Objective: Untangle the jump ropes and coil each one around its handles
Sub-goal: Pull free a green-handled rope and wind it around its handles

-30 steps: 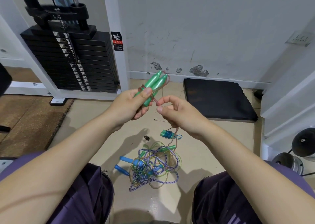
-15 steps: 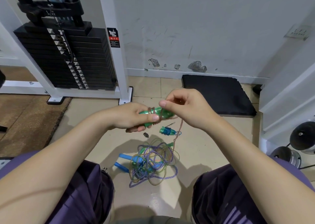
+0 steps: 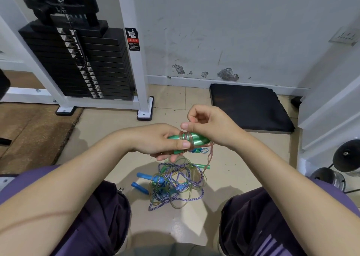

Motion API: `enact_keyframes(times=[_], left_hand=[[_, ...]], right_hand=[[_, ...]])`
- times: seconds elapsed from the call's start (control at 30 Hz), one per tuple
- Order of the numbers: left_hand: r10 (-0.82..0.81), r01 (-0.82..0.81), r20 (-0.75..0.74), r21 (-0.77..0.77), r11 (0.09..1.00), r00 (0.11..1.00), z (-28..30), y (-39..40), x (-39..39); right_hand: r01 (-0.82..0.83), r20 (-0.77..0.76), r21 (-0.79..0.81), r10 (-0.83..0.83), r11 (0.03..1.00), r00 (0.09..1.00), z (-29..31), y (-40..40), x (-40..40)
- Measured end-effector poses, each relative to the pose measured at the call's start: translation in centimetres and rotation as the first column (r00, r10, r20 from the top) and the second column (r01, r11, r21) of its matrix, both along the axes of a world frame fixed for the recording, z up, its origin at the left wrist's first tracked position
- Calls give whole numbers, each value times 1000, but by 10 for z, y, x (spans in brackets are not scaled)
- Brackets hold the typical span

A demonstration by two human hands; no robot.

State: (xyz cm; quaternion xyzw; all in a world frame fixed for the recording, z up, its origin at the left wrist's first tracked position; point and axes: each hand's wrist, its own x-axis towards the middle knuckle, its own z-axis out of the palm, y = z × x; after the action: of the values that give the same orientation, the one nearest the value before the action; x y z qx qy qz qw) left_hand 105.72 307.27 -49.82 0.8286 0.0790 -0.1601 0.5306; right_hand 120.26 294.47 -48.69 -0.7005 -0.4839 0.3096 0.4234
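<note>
The left hand (image 3: 155, 141) grips glossy green handles (image 3: 194, 140); the right hand (image 3: 212, 127) pinches their thin translucent pink cord (image 3: 210, 154) above tangled ropes (image 3: 175, 185).

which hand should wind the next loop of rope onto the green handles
Right hand: it pinches the pink rope just above the green handles, while the left hand is busy gripping those handles.

A white scuffed wall (image 3: 243, 32) is standing behind a weight stack (image 3: 78, 65); a black mat (image 3: 249, 106) is lying on the beige floor (image 3: 109, 131).
</note>
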Motion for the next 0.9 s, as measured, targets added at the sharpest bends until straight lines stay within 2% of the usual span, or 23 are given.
enact_keyframes(times=[0.1,0.2,0.33,0.47,0.57,0.73,0.9], left_hand=[[69,-68,38,-31,997,997,1,3,-1],[107,-100,83,-89,991,991,3,6,-3],[194,-155,153,-233,960,969,5,5,-2],[343,-296,142,-274,915,929,0,0,3],[367,-316,128,-301,900,921,0,0,5],[257,-224,136,-219,950,957,1,4,1],[239,-208,154,-194,959,959,2,1,0]], right_hand=[[36,-91,-49,-40,998,995,3,-1,-3],[-4,-214,-95,-16,996,977,7,-3,-2],[-52,-442,-33,32,998,896,13,-7,4],[-20,-540,6,20,1000,842,7,-5,5],[3,-539,32,14,999,842,4,-4,7],[-20,-411,13,23,1000,911,1,-5,11],[-17,-436,-13,9,1000,900,1,-4,10]])
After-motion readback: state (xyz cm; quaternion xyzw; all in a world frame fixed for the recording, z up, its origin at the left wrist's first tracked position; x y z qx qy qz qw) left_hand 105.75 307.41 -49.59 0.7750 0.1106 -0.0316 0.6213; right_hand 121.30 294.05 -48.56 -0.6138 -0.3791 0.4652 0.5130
